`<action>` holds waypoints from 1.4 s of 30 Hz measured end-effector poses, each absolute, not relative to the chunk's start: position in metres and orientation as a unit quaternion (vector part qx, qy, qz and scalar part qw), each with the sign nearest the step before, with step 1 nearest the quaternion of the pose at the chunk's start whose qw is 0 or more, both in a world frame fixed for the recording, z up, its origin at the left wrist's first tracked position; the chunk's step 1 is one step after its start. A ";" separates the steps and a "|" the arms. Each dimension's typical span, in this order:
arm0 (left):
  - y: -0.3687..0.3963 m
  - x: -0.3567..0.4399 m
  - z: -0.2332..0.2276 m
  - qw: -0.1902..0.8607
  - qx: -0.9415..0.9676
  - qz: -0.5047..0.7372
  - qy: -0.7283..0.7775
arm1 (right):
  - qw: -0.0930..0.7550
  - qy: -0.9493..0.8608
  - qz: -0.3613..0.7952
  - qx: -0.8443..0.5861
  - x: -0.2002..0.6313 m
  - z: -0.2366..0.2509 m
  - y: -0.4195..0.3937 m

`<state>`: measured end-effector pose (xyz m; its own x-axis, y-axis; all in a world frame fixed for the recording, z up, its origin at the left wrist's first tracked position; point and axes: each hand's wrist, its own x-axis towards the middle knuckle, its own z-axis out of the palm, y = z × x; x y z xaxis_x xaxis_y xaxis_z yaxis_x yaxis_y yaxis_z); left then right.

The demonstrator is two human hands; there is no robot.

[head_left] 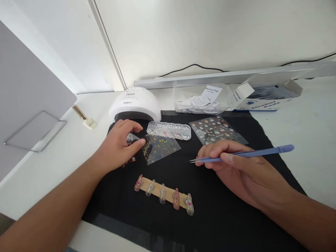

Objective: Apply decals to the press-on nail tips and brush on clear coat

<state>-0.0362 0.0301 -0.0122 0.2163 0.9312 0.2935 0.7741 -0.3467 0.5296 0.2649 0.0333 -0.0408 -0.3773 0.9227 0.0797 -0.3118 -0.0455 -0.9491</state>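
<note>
Closest to us, a strip of five false nails (pixel 164 193) lies on the black mat (pixel 223 217), taped along a beige band, several already carrying small decorations. Beyond it our right hand (pixel 236 168) pinches blue tweezers (pixel 244 154) between thumb and forefinger; their tips point left, hover above the mat and appear to carry nothing. Our left hand (pixel 118 145) rests with loosely curled fingers on a small sticker sheet (pixel 131 140), pressing it flat, just beside a second sheet of coloured stickers (pixel 160 148). A clear compartment box of rhinestones (pixel 169 129) sits behind these, a third sticker sheet (pixel 217 129) to its right.

We judge the step to be choosing and lifting a decal: one hand steadies the sheet while the tool comes across. The next move would call for sliding a tweezer tip under a sticker's edge without creasing it.

Farther back on the white surface (pixel 52 164) stand a white nail lamp (pixel 135 103), a clear tray of alcohol pads (pixel 202 99) and their open box (pixel 265 96).
</note>
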 end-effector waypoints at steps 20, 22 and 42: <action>0.029 -0.021 -0.030 0.393 0.675 0.371 0.502 | 0.475 -0.609 0.586 -0.244 0.265 -0.047 0.026; 0.026 -0.018 -0.029 0.425 0.646 0.418 0.476 | 0.479 -0.620 0.579 -0.225 0.264 -0.046 0.023; -0.015 0.003 -0.009 0.479 0.552 0.591 0.341 | 0.572 -0.658 0.461 -0.165 0.213 0.002 -0.018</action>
